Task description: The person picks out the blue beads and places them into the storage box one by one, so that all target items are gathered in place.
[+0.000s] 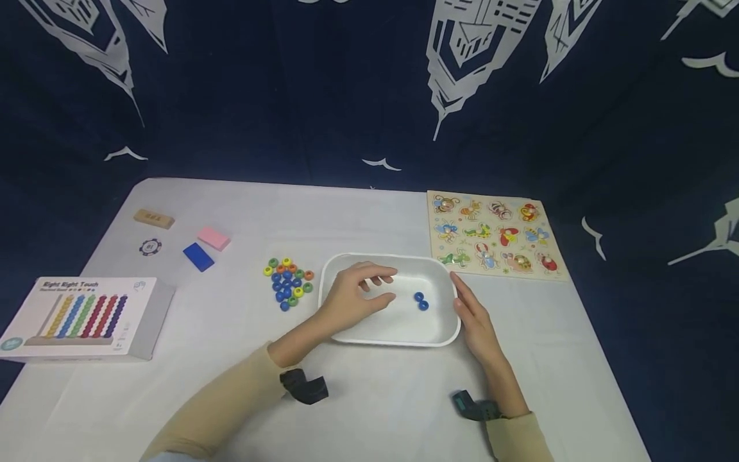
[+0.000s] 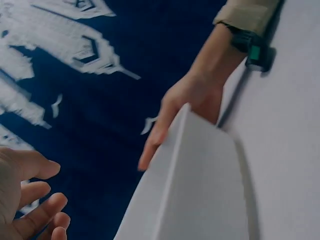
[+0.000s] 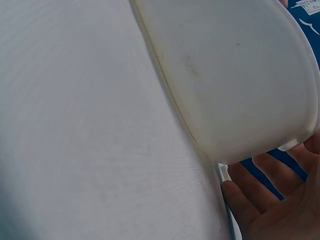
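A white rectangular tray sits on the table with two blue beads inside, right of its middle. Above the tray's left part is my left hand, thumb apart from the loosely bent fingers, nothing visible between them. The left wrist view catches part of this hand at its lower left. My right hand rests against the tray's right end, its fingers extended along the outer wall in the right wrist view. Several loose beads, blue, green, yellow and orange, lie left of the tray.
An insect puzzle board lies behind the tray at the right. Far left stands a white box picturing stacked beads. Behind it are a wooden block, a round chip, a pink block and a blue block.
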The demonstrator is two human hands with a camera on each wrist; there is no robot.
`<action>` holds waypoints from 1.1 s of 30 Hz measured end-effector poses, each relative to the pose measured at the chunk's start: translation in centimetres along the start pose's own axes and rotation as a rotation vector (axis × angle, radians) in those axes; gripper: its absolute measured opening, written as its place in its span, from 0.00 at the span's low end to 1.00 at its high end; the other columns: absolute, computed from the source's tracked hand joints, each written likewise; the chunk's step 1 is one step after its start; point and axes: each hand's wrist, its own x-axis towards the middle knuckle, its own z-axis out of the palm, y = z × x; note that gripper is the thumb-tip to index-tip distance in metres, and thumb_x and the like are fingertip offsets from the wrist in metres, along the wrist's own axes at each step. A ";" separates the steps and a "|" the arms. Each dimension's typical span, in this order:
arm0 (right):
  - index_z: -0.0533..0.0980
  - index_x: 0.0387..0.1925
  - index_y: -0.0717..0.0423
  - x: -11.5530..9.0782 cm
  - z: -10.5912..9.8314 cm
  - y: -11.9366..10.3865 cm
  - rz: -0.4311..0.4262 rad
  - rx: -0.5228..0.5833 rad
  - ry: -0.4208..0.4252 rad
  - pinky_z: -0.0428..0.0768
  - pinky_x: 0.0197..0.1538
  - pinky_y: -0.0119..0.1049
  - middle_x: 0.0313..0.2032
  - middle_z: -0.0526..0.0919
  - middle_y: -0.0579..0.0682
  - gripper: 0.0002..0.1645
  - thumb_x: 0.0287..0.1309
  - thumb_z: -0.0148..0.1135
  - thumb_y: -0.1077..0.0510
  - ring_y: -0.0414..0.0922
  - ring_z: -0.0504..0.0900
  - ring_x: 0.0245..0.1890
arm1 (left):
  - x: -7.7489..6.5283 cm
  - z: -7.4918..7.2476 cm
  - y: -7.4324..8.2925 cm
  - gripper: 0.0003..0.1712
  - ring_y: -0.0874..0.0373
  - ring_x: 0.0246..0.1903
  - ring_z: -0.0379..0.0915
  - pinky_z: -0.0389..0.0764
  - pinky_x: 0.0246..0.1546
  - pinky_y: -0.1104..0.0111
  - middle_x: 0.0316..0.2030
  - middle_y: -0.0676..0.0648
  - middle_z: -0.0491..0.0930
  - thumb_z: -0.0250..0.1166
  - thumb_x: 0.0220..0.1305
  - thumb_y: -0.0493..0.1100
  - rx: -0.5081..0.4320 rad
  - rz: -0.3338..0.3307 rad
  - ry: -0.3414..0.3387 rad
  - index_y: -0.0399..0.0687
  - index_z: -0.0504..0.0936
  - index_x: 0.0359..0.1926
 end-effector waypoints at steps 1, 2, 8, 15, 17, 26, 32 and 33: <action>0.54 0.64 0.35 0.0 0.0 0.0 -0.001 -0.003 0.002 0.51 0.65 0.49 0.66 0.53 0.40 0.26 0.65 0.39 0.51 0.45 0.49 0.67 | -0.6 -0.9 -0.1 0.21 0.56 0.37 0.73 0.75 0.34 0.65 0.36 0.53 0.79 0.67 0.48 0.42 -0.013 0.014 0.035 0.53 0.78 0.47; 0.54 0.64 0.35 0.0 -0.1 0.0 -0.003 -0.008 0.002 0.51 0.65 0.49 0.66 0.53 0.40 0.26 0.65 0.39 0.51 0.45 0.49 0.67 | -1.2 -1.8 -0.3 0.21 0.56 0.37 0.72 0.75 0.34 0.64 0.37 0.52 0.79 0.67 0.48 0.42 -0.021 0.021 0.070 0.52 0.78 0.47; 0.54 0.65 0.38 0.1 -0.2 0.0 -0.001 -0.006 -0.004 0.50 0.65 0.50 0.67 0.52 0.42 0.27 0.65 0.39 0.52 0.46 0.49 0.67 | -4.9 -7.4 -2.1 0.22 0.57 0.36 0.71 0.74 0.33 0.66 0.35 0.42 0.79 0.67 0.47 0.33 -0.011 -0.037 0.301 0.39 0.76 0.47; 0.54 0.65 0.48 -0.2 -0.2 -1.8 0.012 0.004 -0.016 0.50 0.65 0.50 0.67 0.52 0.48 0.27 0.65 0.39 0.58 0.49 0.48 0.67 | -8.1 -10.8 -6.9 0.23 0.54 0.36 0.72 0.74 0.32 0.76 0.38 0.38 0.78 0.66 0.47 0.31 0.020 -0.198 0.506 0.39 0.76 0.47; 0.53 0.65 0.51 -0.4 -0.2 -2.5 0.008 0.002 -0.018 0.50 0.65 0.51 0.67 0.52 0.50 0.27 0.65 0.39 0.58 0.50 0.48 0.67 | -8.8 -11.0 -8.4 0.23 0.56 0.36 0.73 0.74 0.31 0.79 0.38 0.39 0.78 0.67 0.46 0.32 0.003 -0.231 0.537 0.41 0.77 0.47; 0.53 0.66 0.51 -0.7 0.0 -3.3 -0.002 -0.011 -0.020 0.51 0.65 0.50 0.67 0.52 0.51 0.27 0.65 0.39 0.58 0.50 0.49 0.67 | -10.2 -10.5 -11.7 0.20 0.64 0.33 0.70 0.71 0.31 0.81 0.35 0.47 0.79 0.69 0.46 0.39 0.063 -0.307 0.523 0.48 0.79 0.44; 0.54 0.65 0.50 -0.7 0.0 -3.1 0.015 -0.016 -0.007 0.51 0.65 0.50 0.67 0.52 0.49 0.27 0.65 0.39 0.57 0.50 0.49 0.67 | -10.1 -9.7 -12.4 0.15 0.64 0.31 0.69 0.68 0.31 0.79 0.32 0.54 0.79 0.70 0.43 0.41 0.325 -0.259 0.441 0.50 0.82 0.37; 0.54 0.65 0.50 -0.7 0.0 -3.1 0.016 -0.014 -0.006 0.51 0.65 0.50 0.67 0.52 0.49 0.27 0.65 0.39 0.57 0.50 0.49 0.67 | -10.0 -9.6 -12.5 0.14 0.64 0.32 0.69 0.68 0.31 0.78 0.32 0.55 0.79 0.71 0.43 0.42 0.362 -0.251 0.426 0.51 0.83 0.36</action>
